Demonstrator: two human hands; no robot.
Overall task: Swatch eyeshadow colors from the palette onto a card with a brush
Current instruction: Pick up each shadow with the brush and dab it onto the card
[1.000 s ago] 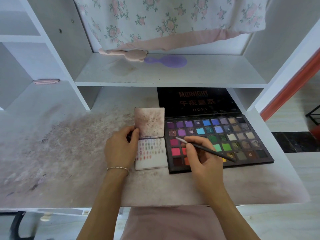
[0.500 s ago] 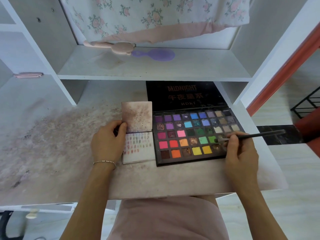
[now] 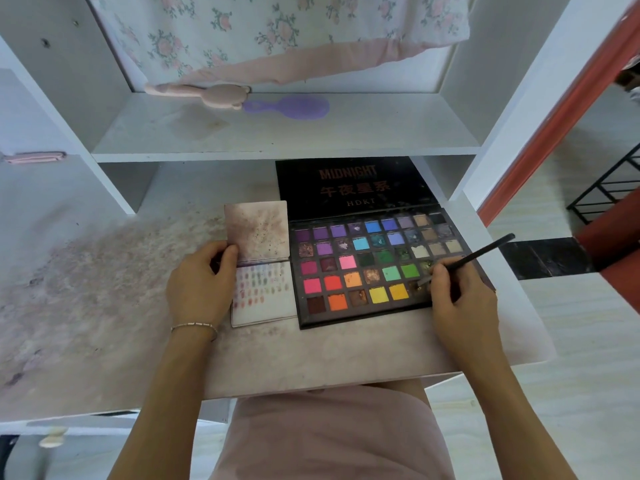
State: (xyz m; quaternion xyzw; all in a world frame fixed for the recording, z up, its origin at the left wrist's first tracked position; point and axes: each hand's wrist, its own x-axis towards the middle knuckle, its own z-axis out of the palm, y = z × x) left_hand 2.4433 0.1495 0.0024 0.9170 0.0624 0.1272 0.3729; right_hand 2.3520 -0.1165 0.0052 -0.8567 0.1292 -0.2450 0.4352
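Open black eyeshadow palette (image 3: 377, 265) of many coloured pans lies on the stained white desk (image 3: 104, 289), lid back. Right hand (image 3: 457, 299) pinches a thin black brush (image 3: 478, 256), tip in a dark pan near the palette's near-right corner. Left hand (image 3: 199, 285) grips the left edge of the small white swatch card (image 3: 265, 299), just left of the palette.

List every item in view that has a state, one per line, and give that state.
Palette: open, lid laid back flat on the desk.
Card: folded open, upper leaf raised, lower leaf covered in rows of swatches.
Brush: tilted, tip down in a pan near the palette's right end.
Left hand: grips the card's left edge.
Right hand: pinches the brush.
Purple hairbrush: lying flat on the shelf.
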